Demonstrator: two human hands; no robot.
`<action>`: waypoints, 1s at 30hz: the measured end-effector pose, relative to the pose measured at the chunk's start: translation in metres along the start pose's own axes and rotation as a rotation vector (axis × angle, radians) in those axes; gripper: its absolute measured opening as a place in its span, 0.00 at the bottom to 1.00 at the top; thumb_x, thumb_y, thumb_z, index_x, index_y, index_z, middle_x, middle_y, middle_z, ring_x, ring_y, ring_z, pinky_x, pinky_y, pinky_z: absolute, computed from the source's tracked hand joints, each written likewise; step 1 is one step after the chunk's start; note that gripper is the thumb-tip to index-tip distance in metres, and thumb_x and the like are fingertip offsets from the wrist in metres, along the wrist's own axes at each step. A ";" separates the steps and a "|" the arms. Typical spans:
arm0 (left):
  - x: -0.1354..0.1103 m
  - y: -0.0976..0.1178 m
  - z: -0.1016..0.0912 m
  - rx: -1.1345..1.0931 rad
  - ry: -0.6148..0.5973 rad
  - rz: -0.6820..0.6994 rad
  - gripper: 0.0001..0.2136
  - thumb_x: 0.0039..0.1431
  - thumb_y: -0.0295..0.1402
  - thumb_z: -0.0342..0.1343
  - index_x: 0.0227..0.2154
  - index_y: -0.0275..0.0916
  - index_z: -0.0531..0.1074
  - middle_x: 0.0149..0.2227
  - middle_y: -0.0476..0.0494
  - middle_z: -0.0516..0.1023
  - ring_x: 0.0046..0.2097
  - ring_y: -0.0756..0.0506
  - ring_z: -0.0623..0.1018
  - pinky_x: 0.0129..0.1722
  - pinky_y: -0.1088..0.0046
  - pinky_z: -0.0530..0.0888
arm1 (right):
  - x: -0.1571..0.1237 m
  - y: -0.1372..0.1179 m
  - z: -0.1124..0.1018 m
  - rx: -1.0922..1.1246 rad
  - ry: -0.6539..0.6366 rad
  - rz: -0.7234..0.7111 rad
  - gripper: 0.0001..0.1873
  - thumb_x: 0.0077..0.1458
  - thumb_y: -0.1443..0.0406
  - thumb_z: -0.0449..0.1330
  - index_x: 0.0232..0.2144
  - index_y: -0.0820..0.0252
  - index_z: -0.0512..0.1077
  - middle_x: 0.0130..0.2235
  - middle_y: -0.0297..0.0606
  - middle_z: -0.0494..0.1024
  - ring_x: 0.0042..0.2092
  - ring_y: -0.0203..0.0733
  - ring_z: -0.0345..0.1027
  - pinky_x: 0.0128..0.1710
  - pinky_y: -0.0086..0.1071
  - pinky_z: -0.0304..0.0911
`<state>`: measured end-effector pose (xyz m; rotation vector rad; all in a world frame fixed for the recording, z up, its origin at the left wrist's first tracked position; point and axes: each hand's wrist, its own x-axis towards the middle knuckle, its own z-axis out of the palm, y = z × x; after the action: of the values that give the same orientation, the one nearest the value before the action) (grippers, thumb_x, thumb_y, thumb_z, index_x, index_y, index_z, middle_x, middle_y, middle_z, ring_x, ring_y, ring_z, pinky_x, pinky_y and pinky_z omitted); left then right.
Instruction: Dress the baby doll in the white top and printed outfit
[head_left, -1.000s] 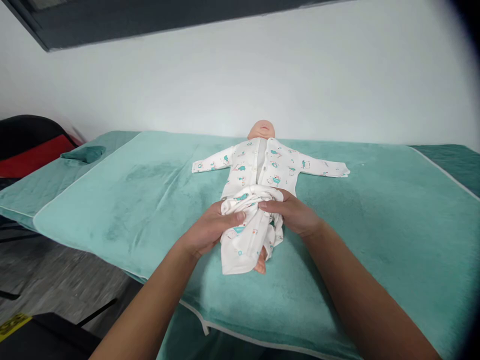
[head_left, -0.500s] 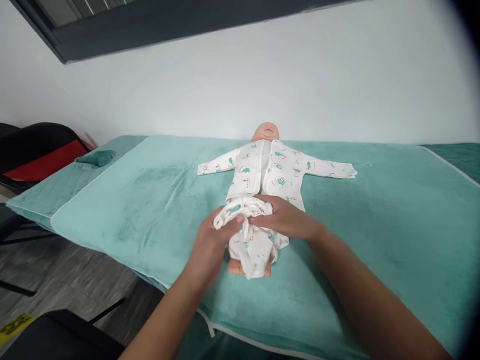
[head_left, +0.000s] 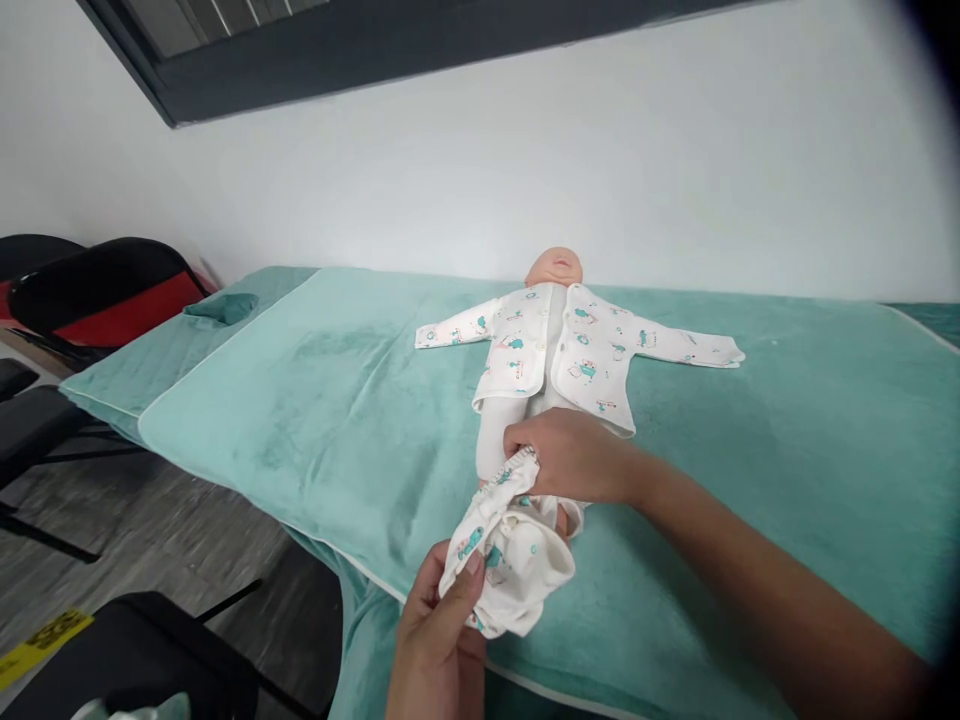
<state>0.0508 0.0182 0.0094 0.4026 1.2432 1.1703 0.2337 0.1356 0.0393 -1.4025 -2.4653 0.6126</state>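
A baby doll [head_left: 554, 268] lies on its back on the green bed cover, its head toward the wall. It wears a white printed jacket [head_left: 514, 343], unfastened down the front, with both sleeves stretched out sideways. White cloth covers its upper legs. Matching printed baby pants [head_left: 517, 570] are bunched up around the doll's lower legs. My left hand [head_left: 442, 610] pinches the near part of the pants, thumb on top. My right hand [head_left: 574, 455] is closed on the waistband at the far end, over the doll's legs. The doll's feet are mostly hidden by the pants.
The green padded cover [head_left: 337, 400] spreads across the bed, which stands against a white wall [head_left: 480, 170]. Black chairs [head_left: 112, 290] with red parts are at the left. A black seat [head_left: 142, 650] stands at the lower left near the bed's front edge.
My left hand has pulled its part of the pants down toward me, off the doll's legs, stretching the waistband. My right hand has shifted slightly. More of the white-covered legs shows.
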 end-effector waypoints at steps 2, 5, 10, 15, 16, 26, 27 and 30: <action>0.002 -0.011 -0.004 0.019 0.043 0.005 0.17 0.39 0.40 0.72 0.32 0.37 0.78 0.26 0.45 0.79 0.29 0.44 0.78 0.30 0.72 0.73 | 0.000 0.000 0.004 -0.031 0.008 0.011 0.13 0.47 0.53 0.65 0.29 0.55 0.73 0.30 0.30 0.78 0.31 0.36 0.66 0.29 0.30 0.47; 0.006 -0.028 -0.010 0.042 0.058 0.032 0.16 0.42 0.43 0.70 0.33 0.39 0.79 0.29 0.44 0.80 0.32 0.43 0.78 0.33 0.70 0.73 | -0.001 -0.001 0.011 -0.062 0.036 -0.005 0.09 0.49 0.57 0.64 0.29 0.56 0.72 0.29 0.30 0.77 0.31 0.36 0.66 0.30 0.31 0.47; 0.016 -0.030 -0.016 0.128 0.020 0.091 0.15 0.49 0.46 0.64 0.37 0.43 0.77 0.34 0.46 0.80 0.36 0.43 0.77 0.36 0.70 0.71 | -0.006 -0.001 0.024 -0.095 0.103 0.004 0.05 0.52 0.62 0.61 0.29 0.57 0.72 0.29 0.31 0.78 0.31 0.37 0.68 0.33 0.32 0.49; 0.022 -0.010 -0.017 0.227 -0.069 0.117 0.17 0.52 0.47 0.62 0.39 0.42 0.76 0.35 0.47 0.79 0.37 0.44 0.76 0.35 0.73 0.68 | -0.006 -0.004 0.028 -0.072 0.115 0.034 0.06 0.53 0.61 0.61 0.30 0.57 0.73 0.29 0.33 0.78 0.32 0.39 0.70 0.35 0.32 0.51; 0.024 -0.007 -0.017 0.226 -0.094 0.109 0.16 0.53 0.46 0.61 0.39 0.41 0.76 0.35 0.47 0.79 0.36 0.45 0.75 0.34 0.74 0.68 | -0.006 -0.005 0.028 -0.059 0.111 0.053 0.06 0.54 0.61 0.61 0.30 0.57 0.73 0.28 0.33 0.78 0.32 0.39 0.70 0.35 0.32 0.51; 0.069 -0.005 -0.014 0.198 -0.289 0.295 0.13 0.59 0.43 0.57 0.38 0.39 0.71 0.34 0.49 0.74 0.37 0.48 0.72 0.39 0.74 0.68 | -0.008 -0.004 0.020 0.251 0.082 0.145 0.12 0.53 0.56 0.63 0.27 0.58 0.67 0.28 0.28 0.72 0.31 0.35 0.61 0.29 0.29 0.50; 0.076 -0.005 -0.012 0.215 -0.289 0.351 0.12 0.59 0.44 0.58 0.37 0.39 0.70 0.33 0.50 0.73 0.36 0.48 0.71 0.38 0.74 0.68 | -0.008 -0.004 0.019 0.285 0.074 0.152 0.14 0.53 0.55 0.63 0.27 0.58 0.66 0.27 0.28 0.70 0.31 0.35 0.60 0.29 0.29 0.50; 0.095 -0.003 -0.008 0.310 -0.279 0.486 0.14 0.61 0.47 0.54 0.35 0.40 0.68 0.31 0.50 0.72 0.34 0.48 0.71 0.36 0.73 0.67 | -0.009 -0.002 0.017 0.385 0.022 0.179 0.17 0.52 0.53 0.63 0.27 0.58 0.66 0.27 0.27 0.67 0.31 0.34 0.58 0.29 0.29 0.50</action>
<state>0.0342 0.0947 -0.0448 1.1105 1.1104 1.2699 0.2299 0.1229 0.0256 -1.4643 -2.0710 1.0382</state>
